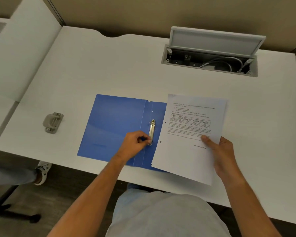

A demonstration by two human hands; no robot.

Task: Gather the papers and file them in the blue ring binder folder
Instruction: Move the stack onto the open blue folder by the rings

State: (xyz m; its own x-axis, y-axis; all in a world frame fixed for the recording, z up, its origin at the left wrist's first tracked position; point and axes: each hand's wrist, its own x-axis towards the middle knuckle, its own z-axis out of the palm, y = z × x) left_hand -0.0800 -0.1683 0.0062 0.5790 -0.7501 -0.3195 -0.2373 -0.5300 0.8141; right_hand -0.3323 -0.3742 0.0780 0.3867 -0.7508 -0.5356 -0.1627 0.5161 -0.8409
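Blue folder open, papers ready beside the rings

Blue ring binder folder [113, 127] lies open and flat on the white worktop [109, 65], near the front edge, so the metal ring clip [152, 130] in its middle is easy to reach. The left hand [135, 142] is on the near end of that clip. Its fingers [143, 135] are curled and pinch the metal, most likely to pull the rings apart. I cannot tell if the rings are open or closed.

The right hand [224, 151] holds the papers [186, 156] just right of the clip, over the right cover. Its thumb lies on top and the other fingers are hidden under the sheets, so the stack is clamped between them. The two punched holes [165, 122] are on the side next to the rings, close to where they must go.

The papers are gathered but not yet on the rings. Next the holes must line up with both rings, or the sheets may bend or tear
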